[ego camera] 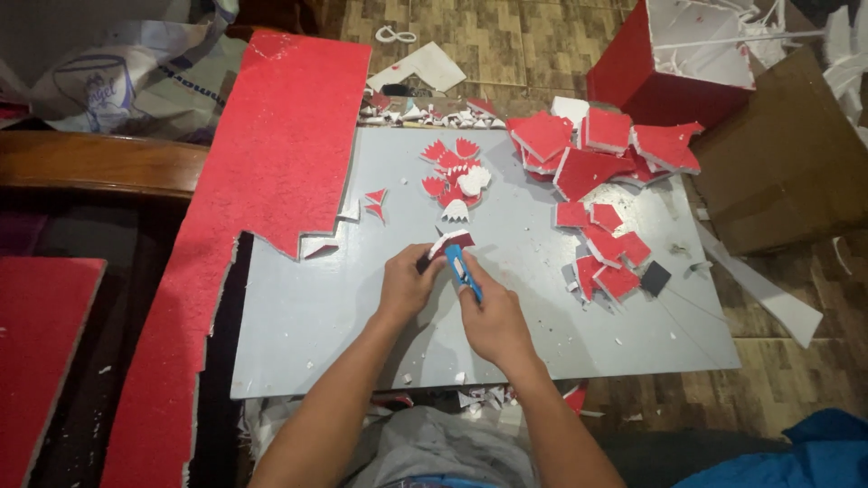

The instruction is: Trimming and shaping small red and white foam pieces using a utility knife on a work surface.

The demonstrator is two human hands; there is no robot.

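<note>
Looking across from the left, I see a long red foam sheet (262, 181) with a jagged cut edge, lying partly over the grey board (316, 316) that serves as the work surface. Far right, a red box (624, 72) with a white inside sits tipped on the floor, holding white strips and scraps; beside it lies a flat brown cardboard piece (787, 154).

On the grey board, near its middle, is the small foam piece (449, 240), red on top with a white edge. Beyond it lies a cluster of pointed red-and-white cutouts (452, 172), and to the right a heap of red foam squares (597, 172).

My left hand (409, 282) comes in from below, fingers curled, pinching the small foam piece at its near side. My right hand (493, 321) is just beside it, wrapped around a blue utility knife (463, 271) whose tip meets the piece.
</note>
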